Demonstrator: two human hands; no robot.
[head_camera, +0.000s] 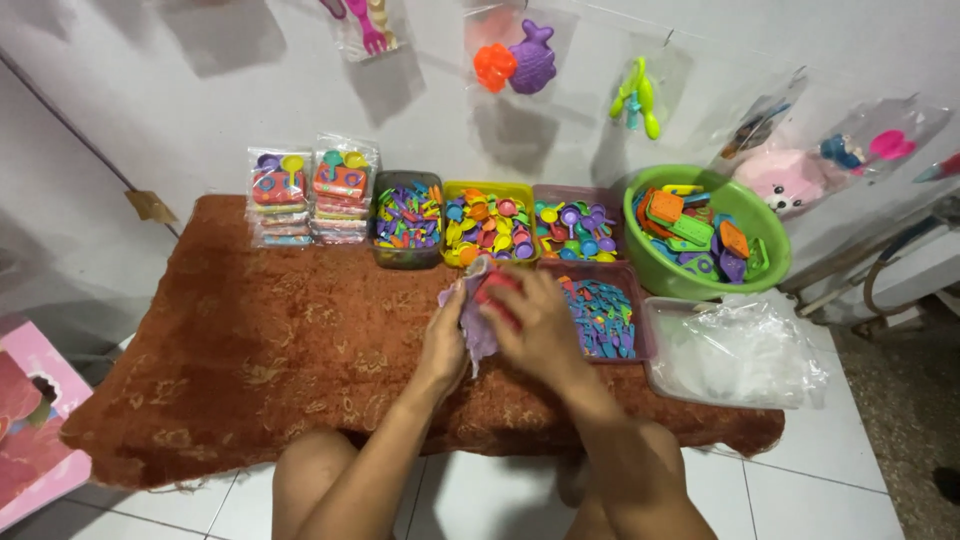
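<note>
Both my hands meet over the middle of a brown patterned cloth. My left hand grips a clear plastic bag that looks purple from the toy inside. My right hand holds a red toy piece at the bag's mouth. Directly behind my hands stands a yellow tub of small coloured plastic toys. A pink tray of flat toy pieces lies just right of my right hand.
Two stacks of packed toy bags stand at the back left. A dark tub and a pink tub flank the yellow one. A green basin of toy blocks and a clear bin of empty bags sit right. Toy packs hang on the wall.
</note>
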